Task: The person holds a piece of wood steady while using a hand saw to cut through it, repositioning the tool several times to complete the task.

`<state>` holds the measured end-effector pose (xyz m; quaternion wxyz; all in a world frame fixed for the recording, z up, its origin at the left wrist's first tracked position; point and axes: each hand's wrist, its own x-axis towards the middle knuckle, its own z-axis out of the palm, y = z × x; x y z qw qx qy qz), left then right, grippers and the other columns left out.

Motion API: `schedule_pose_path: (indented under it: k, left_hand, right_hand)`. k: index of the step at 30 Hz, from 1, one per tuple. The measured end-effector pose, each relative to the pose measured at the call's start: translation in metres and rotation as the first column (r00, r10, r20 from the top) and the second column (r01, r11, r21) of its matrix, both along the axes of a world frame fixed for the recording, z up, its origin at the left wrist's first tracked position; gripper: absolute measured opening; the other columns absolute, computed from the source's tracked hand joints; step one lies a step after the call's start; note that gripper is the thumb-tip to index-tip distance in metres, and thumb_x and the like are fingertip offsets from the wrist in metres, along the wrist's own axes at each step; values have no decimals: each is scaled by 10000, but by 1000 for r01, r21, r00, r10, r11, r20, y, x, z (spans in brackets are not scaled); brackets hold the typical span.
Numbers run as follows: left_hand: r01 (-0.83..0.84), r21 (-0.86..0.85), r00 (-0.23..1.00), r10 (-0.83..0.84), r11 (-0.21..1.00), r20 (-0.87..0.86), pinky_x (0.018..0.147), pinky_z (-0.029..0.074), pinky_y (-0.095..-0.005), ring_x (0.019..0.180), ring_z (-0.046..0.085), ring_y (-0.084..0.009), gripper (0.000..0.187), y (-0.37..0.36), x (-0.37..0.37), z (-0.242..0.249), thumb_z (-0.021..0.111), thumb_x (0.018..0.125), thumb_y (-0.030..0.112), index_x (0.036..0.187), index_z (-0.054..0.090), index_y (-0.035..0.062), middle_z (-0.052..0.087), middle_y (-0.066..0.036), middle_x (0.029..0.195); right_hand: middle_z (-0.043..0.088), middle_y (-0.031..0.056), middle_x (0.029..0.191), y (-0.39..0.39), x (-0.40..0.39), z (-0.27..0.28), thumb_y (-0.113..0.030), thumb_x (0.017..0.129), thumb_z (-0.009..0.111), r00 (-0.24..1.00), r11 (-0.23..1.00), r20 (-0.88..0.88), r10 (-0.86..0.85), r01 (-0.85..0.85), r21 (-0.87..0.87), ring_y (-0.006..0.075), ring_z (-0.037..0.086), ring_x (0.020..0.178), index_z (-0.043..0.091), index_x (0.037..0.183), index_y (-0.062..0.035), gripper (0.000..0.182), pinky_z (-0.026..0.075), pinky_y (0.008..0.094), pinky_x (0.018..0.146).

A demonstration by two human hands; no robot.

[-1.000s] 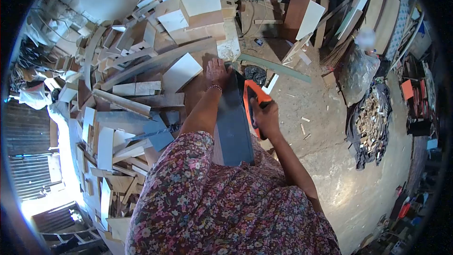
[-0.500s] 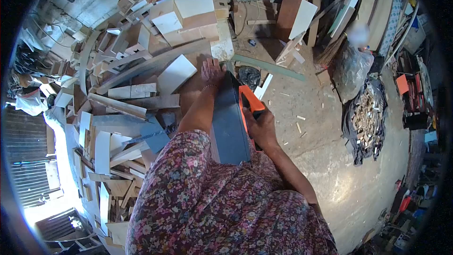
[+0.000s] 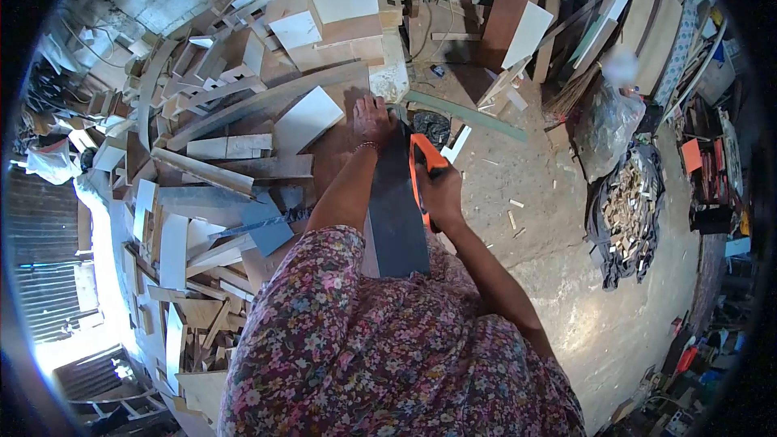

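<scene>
A long dark grey board (image 3: 396,231) runs away from my lap along the edge of the brown bench top (image 3: 328,158). My left hand (image 3: 374,119) lies with fingers stretched out at the board's far left edge, pressing down. On the board's right side my right hand (image 3: 441,197) is closed round the orange-and-black handle of a handsaw (image 3: 426,154). An orange edge of the saw stands close along the board's right side; its blade cannot be made out. A white offcut (image 3: 309,120) lies left of my left forearm.
Wood offcuts (image 3: 235,146) crowd the left side. Tall planks (image 3: 511,12) lean at the back. A green strip (image 3: 469,116) and small wood scraps lie on the floor (image 3: 534,218). At right stand a clear plastic bag (image 3: 603,129) and a black sack of wood bits (image 3: 631,202).
My right hand and the saw handle have shifted a little away from my body along the board's side. My left hand stays at the far end; the whole view has shifted slightly.
</scene>
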<state>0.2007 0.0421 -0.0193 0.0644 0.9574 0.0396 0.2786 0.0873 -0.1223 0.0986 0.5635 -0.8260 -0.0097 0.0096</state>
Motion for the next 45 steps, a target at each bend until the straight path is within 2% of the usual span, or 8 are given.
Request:
schedule_pose_path:
  k: [5,15,18,21,23,24,27,45]
  left_hand:
    - [-38,-38,991,32,999,-127,713,410,-406,864,468,-294,386,-5,9,0,577,687,376,865,532,36,484,-144,891]
    - [-79,66,994,74,995,75,711,396,-424,877,467,-304,458,-1,16,-25,578,680,455,873,532,43,485,-147,929]
    - [-57,-42,989,50,998,-142,745,381,-425,890,462,-304,463,-6,11,-5,580,678,454,883,535,42,487,-144,939]
    - [-75,-75,977,58,994,-205,760,378,-415,901,457,-298,450,-9,10,3,594,669,436,877,533,41,486,-139,937]
    - [-53,-85,989,40,995,-145,757,379,-413,901,457,-296,441,-7,10,1,597,668,427,871,532,41,488,-136,928]
    - [-41,-100,995,32,994,-89,755,381,-411,901,457,-294,432,-6,11,-6,599,668,419,865,530,40,490,-133,920]
    - [-31,-52,999,30,998,-26,724,395,-405,870,471,-290,420,-6,11,-6,605,666,416,847,529,45,496,-124,884]
    - [-22,36,998,20,999,65,711,408,-417,857,483,-298,465,0,15,-14,575,671,484,796,525,38,500,-136,861]
  right_hand:
    - [563,168,646,-11,-14,0,-134,782,585,999,999,-47,-23,25,43,214,583,609,509,870,53,221,432,354,536]
    - [545,97,626,-11,-23,-2,-138,790,577,995,991,91,-39,26,135,124,495,556,515,834,27,182,412,301,497]
    - [445,9,452,-24,14,-19,-151,785,578,981,979,-189,41,-2,204,94,432,358,506,608,-3,242,352,267,331]
    - [470,27,460,-17,36,18,-164,773,589,929,947,-349,126,-8,321,112,471,374,511,612,-1,242,377,276,334]
    - [526,125,496,-4,37,24,-236,765,608,891,998,-449,70,-61,34,257,540,408,508,784,39,293,437,360,412]
    - [560,196,593,4,27,5,-239,763,613,992,975,-126,28,-55,-216,375,574,564,492,845,26,303,458,415,504]
    - [565,230,671,5,-7,3,-227,765,616,996,991,89,-5,18,-136,430,557,678,472,885,21,311,448,439,562]
    - [530,37,613,-35,-40,62,-274,822,580,970,947,-237,52,27,319,75,490,494,522,913,11,305,405,236,441]
